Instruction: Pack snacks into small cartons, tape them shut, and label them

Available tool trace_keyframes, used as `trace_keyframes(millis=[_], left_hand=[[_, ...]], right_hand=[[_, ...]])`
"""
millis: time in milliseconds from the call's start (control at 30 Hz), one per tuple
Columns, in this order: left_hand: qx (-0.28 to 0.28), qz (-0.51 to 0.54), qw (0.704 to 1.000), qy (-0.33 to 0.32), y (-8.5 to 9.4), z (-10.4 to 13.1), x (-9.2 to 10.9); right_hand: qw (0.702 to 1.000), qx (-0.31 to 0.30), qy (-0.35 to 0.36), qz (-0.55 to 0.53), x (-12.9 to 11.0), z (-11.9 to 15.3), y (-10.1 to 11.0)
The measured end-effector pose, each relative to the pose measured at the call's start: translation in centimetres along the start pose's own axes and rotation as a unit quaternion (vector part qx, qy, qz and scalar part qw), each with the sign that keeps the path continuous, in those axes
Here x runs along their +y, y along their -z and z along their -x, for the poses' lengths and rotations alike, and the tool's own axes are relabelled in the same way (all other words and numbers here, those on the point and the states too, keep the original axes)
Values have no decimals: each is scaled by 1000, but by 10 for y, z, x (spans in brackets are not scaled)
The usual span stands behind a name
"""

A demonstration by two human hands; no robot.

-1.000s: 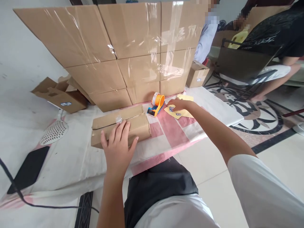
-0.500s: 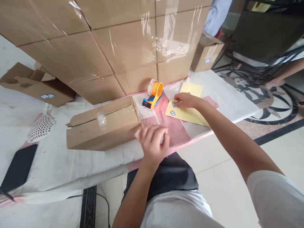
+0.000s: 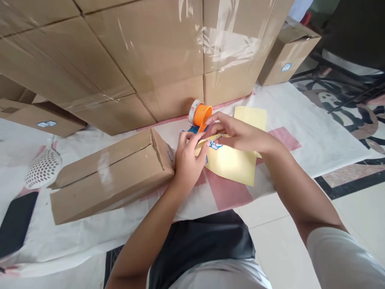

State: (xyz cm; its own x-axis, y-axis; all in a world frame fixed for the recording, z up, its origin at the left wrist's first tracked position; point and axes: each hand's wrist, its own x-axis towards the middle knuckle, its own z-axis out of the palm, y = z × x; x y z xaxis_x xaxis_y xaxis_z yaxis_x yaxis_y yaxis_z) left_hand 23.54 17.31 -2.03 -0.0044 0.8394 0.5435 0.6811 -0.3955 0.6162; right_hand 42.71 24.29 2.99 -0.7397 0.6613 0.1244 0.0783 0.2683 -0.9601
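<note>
A yellow sheet with blue-edged stickers is lifted off the cloth at its left end. My left hand pinches the sheet's left corner. At the sheet's upper left edge, my right hand has its fingers bent by a sticker; whether it grips the sheet or a sticker is hidden. Just behind my hands stands an orange and blue tape dispenser, partly covered by them. A long closed cardboard box lies left of my left hand, with a sticker on its right end.
Taped cardboard boxes are stacked along the back. Another yellow sheet lies behind my right hand. An open box, a white perforated ladle and a black phone-like object are at the left. A small box stands back right.
My left hand has moved up to the yellow sheet, whose left end is now raised. My right hand has shifted slightly with the sheet's edge. The view has moved closer to the table.
</note>
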Motion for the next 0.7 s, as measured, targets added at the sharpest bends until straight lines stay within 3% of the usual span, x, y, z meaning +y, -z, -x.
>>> trace_keyframes(millis=[300, 467, 600, 700], left_hand=[[79, -74, 993, -52, 7, 9, 3], [-23, -84, 995, -52, 10, 12, 3], [-66, -94, 993, -11, 8, 12, 4], [-94, -24, 994, 52, 7, 14, 5]], right_hand=[[994, 96, -40, 34, 23, 6, -17], [993, 102, -50, -18, 29, 4, -21], [994, 54, -57, -70, 27, 3, -18], [992, 54, -61, -100, 23, 4, -13]])
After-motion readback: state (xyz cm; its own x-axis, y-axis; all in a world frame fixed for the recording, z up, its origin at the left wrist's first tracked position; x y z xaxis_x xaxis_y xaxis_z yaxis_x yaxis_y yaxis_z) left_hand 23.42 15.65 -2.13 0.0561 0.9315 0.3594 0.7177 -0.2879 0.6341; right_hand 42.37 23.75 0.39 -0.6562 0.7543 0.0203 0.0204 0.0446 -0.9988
